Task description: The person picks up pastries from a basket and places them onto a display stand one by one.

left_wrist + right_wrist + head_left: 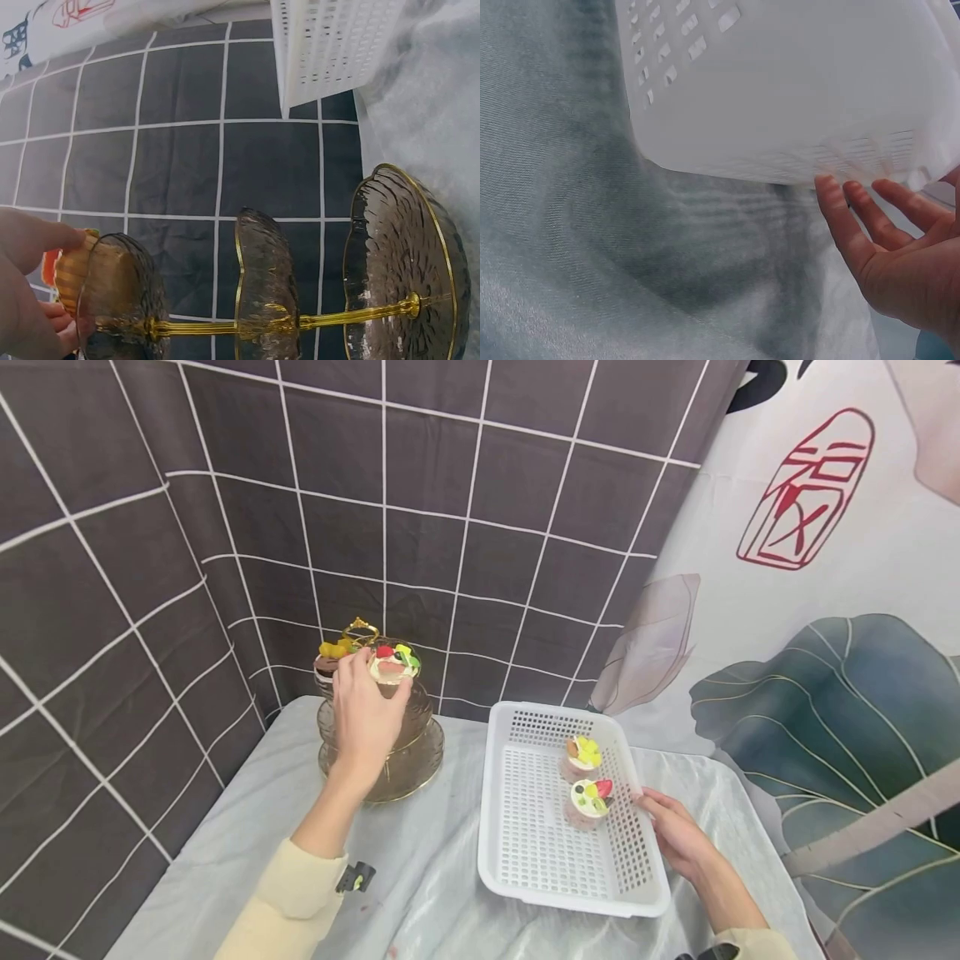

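My left hand point(367, 706) pinches a small dessert cup point(395, 667) topped with cream and red and green fruit pieces. The cup is at the top tier of a smoked-glass, gold-trimmed tiered stand point(427, 760); whether it touches the tier, I cannot tell. Beside it up there sits a brown dessert cup point(327, 664) with yellow fruit, partly behind my fingers. In the left wrist view, thumb and fingers lie around the held cup point(71, 270). My right hand point(678, 835) holds the side rim of a white perforated basket point(495, 860), its fingertips against the outer wall point(780, 161).
Inside the basket, along its right side, stand a dessert cup with yellow fruit point(583, 756) and one with a strawberry piece point(588, 802). A pale cloth point(420, 877) covers the table. Behind hang a dark grid-patterned curtain point(427, 543) and a leaf-printed one point(787, 693).
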Action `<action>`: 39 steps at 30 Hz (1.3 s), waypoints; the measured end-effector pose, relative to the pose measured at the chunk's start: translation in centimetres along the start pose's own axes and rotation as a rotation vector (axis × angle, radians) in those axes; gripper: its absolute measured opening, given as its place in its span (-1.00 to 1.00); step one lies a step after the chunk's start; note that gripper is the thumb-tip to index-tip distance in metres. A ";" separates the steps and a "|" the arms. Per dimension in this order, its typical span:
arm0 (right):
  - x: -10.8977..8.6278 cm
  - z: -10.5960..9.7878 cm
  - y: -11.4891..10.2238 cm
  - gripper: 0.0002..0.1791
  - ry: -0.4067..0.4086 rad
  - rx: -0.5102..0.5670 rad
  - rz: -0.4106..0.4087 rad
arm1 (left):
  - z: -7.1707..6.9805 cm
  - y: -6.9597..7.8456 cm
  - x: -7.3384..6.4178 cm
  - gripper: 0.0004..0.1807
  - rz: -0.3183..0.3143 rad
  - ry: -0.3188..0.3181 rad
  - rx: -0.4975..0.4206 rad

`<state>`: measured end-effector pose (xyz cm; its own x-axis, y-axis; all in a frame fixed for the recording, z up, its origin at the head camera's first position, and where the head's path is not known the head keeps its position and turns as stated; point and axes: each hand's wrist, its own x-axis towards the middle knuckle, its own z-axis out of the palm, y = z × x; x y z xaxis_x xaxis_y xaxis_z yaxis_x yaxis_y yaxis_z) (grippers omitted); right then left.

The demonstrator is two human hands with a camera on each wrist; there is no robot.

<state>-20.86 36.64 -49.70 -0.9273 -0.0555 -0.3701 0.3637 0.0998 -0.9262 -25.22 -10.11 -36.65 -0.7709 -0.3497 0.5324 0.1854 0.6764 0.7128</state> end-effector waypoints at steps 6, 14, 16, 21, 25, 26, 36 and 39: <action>-0.1 0.1 0.0 -0.27 0.007 -0.001 0.000 | 0.2 -0.2 -0.2 -0.24 0.032 0.018 0.028; -0.1 0.1 -0.1 -0.27 0.000 0.005 -0.006 | 0.4 -0.4 -0.5 -0.22 0.039 0.065 0.011; -0.1 0.1 -0.1 -0.27 -0.001 0.006 -0.008 | 0.4 -0.4 -0.7 -0.22 0.040 0.075 0.007; -0.1 0.1 -0.2 -0.27 -0.003 0.003 -0.010 | 0.2 -0.3 -1.0 -0.22 0.043 0.079 -0.001; -0.1 0.1 -0.2 -0.27 -0.006 -0.004 -0.010 | 0.0 -0.3 -1.4 -0.22 0.045 0.086 0.021; -0.2 0.1 -0.2 -0.27 -0.008 -0.006 -0.009 | 0.0 -0.3 -1.5 -0.22 0.048 0.090 0.029; -0.1 0.1 0.0 -0.29 -0.002 -0.002 -0.005 | 0.4 -0.6 -0.9 -0.23 0.052 0.094 0.046; 0.0 0.1 0.1 -0.29 -0.001 -0.001 -0.008 | 0.3 -0.7 -0.7 -0.23 0.050 0.088 0.043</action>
<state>-20.77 36.58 -49.78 -0.9302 -0.0576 -0.3624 0.3558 0.1002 -0.9292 -25.05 -10.12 -37.65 -0.7041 -0.3691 0.6066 0.1947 0.7212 0.6648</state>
